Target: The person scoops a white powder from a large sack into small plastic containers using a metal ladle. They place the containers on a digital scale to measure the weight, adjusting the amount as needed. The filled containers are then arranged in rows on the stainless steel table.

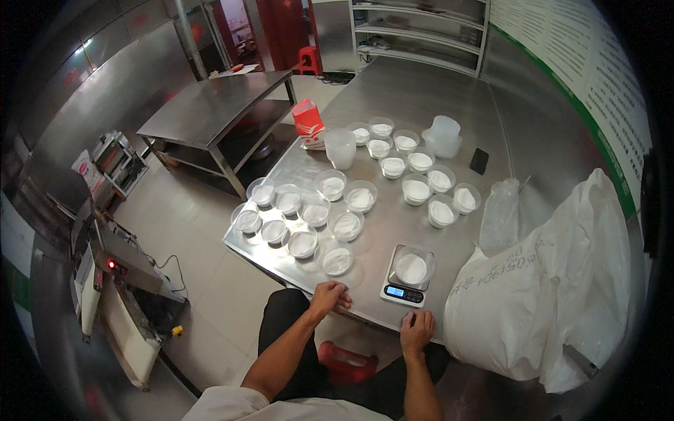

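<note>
My left hand (330, 298) rests at the front edge of the stainless steel table (368, 287), fingers curled, no object visible in it. Nearest to it stands a clear plastic bowl of white powder (337, 261). At the same edge, my right hand (418, 329) lies with bent fingers just below a digital kitchen scale (405, 297), also with nothing visible in its grasp. A bowl of white powder (411, 268) sits on the scale's platform, and the display is lit. Several more bowls of powder (303, 243) fill the table's left corner; another group (416, 190) stands farther back.
A large white woven sack (505, 310) bulges at the right, beside a clear plastic bag (500, 210). Farther back are a black phone (479, 161), stacked empty bowls (340, 149), more stacked bowls (443, 138) and a red-and-white paper bag (308, 124). A red stool (347, 362) is below me.
</note>
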A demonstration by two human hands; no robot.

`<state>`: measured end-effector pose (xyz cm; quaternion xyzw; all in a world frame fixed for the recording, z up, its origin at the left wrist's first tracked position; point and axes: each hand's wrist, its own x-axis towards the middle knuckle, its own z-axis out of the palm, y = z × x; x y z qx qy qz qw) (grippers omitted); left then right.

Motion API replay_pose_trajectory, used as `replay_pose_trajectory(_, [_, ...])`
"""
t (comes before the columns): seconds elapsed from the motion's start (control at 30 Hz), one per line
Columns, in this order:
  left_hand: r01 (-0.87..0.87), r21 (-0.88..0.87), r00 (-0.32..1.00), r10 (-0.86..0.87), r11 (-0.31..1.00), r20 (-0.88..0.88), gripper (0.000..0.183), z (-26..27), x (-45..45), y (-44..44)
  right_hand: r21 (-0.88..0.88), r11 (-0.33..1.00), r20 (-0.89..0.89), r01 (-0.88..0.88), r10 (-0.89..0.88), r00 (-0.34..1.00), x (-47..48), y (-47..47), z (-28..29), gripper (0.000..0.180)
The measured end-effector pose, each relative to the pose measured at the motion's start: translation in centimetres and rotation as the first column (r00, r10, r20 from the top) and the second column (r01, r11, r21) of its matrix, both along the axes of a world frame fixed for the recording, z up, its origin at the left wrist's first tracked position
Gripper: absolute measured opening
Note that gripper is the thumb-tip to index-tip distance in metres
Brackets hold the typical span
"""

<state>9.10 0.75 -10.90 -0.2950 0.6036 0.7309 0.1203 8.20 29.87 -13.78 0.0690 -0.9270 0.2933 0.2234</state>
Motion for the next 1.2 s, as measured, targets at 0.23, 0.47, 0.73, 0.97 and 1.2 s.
replay_pose_trajectory(0.23, [-0.091, 0.019, 0.996, 0.091, 0.996, -0.004, 0.028, 0.1, -0.2, 0.7, 0.003, 1.000, -0.001, -0.019, 0.019, 1.000, 0.1, 0.3, 0.0, 0.010])
replay_pose_trajectory(0.47, [-0.088, 0.028, 0.996, 0.087, 0.996, 0.027, 0.029, 0.4, -0.4, 0.4, 0.008, 0.999, -0.017, -0.050, 0.050, 0.999, 0.1, 0.6, -0.3, 0.011])
replay_pose_trajectory(0.73, [-0.024, 0.039, 0.989, 0.018, 0.999, 0.149, 0.029, 1.0, -1.5, -0.4, -0.009, 0.995, -0.008, -0.099, 0.099, 0.995, 0.2, 1.2, -0.7, 0.014])
replay_pose_trajectory(0.97, [-0.037, 0.046, 0.985, 0.028, 0.998, 0.169, 0.031, 1.0, -1.6, -0.4, -0.008, 0.993, -0.002, -0.121, 0.121, 0.993, 0.2, 1.4, 0.3, 0.012])
replay_pose_trajectory(1.2, [-0.080, 0.060, 0.972, 0.064, 0.995, 0.228, 0.031, 0.7, -1.8, -0.5, -0.016, 0.993, 0.009, -0.114, 0.115, 0.993, 0.4, 1.2, -0.6, 0.012])
